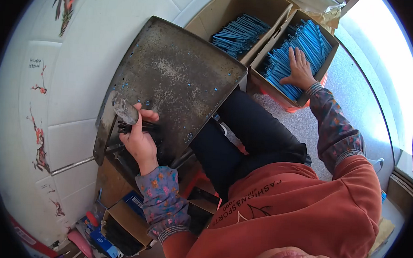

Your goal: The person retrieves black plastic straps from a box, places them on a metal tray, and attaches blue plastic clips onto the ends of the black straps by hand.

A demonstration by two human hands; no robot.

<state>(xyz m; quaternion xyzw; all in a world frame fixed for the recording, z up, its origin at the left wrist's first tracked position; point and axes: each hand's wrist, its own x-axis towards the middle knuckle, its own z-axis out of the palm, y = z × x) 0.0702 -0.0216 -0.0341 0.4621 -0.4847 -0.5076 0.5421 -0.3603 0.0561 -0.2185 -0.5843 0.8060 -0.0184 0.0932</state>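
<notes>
My left hand (pixel 141 142) is closed round a bunch of dark thin pieces (pixel 123 127) at the left edge of a worn metal tray (pixel 181 72). Its thumb is at a grey oblong piece (pixel 125 108); whether it grips that piece too is unclear. Over at the upper right, my right hand (pixel 300 71) lies with spread fingers on thin blue sticks (pixel 314 44) in a cardboard box (pixel 282 93). Nothing is visibly gripped in it. Small blue bits and pale dust are scattered on the tray.
A second cardboard box (pixel 216 9) with blue sticks (pixel 243 33) adjoins the first, behind the tray. White tiled wall (pixel 87 64) runs along the left. My legs (pixel 257 126) are beside the tray. An open box (pixel 129 220) with dark contents stands low at the lower left.
</notes>
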